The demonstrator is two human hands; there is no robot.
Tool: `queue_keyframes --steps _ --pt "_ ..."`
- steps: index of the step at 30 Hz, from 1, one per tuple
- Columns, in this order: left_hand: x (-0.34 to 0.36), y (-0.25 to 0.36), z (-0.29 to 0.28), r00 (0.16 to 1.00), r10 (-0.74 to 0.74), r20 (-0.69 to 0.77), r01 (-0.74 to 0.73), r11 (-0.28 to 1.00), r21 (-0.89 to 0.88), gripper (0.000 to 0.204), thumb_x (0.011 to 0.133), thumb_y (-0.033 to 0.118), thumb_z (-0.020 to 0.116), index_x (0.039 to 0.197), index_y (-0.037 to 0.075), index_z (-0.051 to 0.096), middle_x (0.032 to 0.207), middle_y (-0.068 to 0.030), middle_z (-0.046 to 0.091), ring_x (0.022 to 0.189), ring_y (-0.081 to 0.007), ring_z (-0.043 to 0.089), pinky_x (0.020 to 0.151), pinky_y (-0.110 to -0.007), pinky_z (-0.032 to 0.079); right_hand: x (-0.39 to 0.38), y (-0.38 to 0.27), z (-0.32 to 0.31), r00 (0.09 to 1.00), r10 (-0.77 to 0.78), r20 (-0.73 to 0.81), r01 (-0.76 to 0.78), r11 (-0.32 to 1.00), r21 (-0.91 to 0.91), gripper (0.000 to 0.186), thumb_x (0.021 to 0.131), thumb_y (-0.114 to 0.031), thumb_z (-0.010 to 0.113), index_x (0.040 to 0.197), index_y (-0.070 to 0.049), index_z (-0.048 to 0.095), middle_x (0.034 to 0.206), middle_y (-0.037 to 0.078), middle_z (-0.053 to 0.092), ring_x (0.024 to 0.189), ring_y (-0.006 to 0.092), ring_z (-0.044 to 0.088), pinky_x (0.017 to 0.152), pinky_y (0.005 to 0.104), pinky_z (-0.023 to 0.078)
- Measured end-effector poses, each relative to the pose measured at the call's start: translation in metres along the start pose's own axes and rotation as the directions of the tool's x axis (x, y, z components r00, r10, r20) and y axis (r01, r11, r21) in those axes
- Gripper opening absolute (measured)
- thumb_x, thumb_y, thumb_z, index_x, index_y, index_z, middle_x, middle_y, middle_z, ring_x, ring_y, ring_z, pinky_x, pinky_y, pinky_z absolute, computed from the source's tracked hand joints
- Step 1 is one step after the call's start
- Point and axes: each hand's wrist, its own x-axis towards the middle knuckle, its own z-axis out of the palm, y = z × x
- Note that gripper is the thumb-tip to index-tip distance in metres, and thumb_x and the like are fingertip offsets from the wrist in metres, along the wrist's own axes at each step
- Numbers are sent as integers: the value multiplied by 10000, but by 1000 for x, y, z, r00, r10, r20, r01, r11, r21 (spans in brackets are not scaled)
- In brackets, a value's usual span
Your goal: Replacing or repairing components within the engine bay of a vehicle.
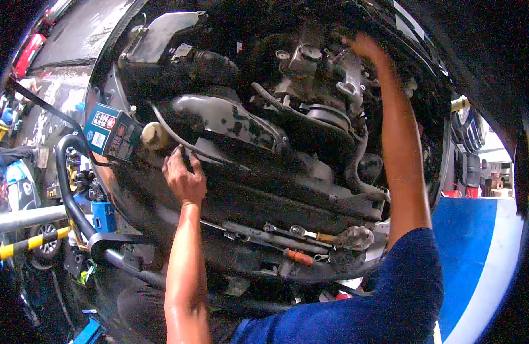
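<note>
Leftward of hands: box, contents hidden

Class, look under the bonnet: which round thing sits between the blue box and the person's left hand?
In the head view, a round tan cap sits between the blue box and the left hand.

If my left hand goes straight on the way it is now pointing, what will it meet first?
Your left hand would probably meet the thin curved hose first, then the dark rounded cover beyond. Depth is unclear in this view, so the hand may be touching the hose now.
</note>
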Motion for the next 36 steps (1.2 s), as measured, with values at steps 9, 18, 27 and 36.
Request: queue_keyframes --steps 9,18,27,36 --pt "1 2 0 1000 -7 -29 7 1000 -17 390 950 261 571 1187 -45 627 1189 -211 664 1144 -349 606 1083 -442 391 -9 -50 -47 877 -185 444 307 925 -222 665 952 -476 609 1403 -3 491 1413 246 525 1304 402 508 1106 442 405" --pt "0 -3 4 996 18 -87 -20 1000 -22 388 963 293 576 1183 -19 646 1143 -196 687 1107 -371 614 1014 -457 434 45 44 -36 996 -77 -38 65 966 -250 629 985 -502 531 1349 11 536 1346 266 562 1256 423 536 1075 476 418" --pt "-2 0 3 999 -36 -33 35 999 -21 379 958 251 574 1178 -51 635 1181 -199 671 1124 -358 612 1080 -444 396 75 45 5 997 -65 33 73 910 -407 506 963 -435 575 1112 41 659 1124 286 664 1037 455 646 919 528 504" --pt "-2 -2 2 1000 -13 -26 14 1000 13 391 958 251 570 1189 -59 629 1197 -211 665 1145 -375 600 1083 -449 393 95 51 29 989 56 -138 -101 931 -350 456 973 -396 561 1110 25 669 1095 253 683 984 426 668 857 532 523"
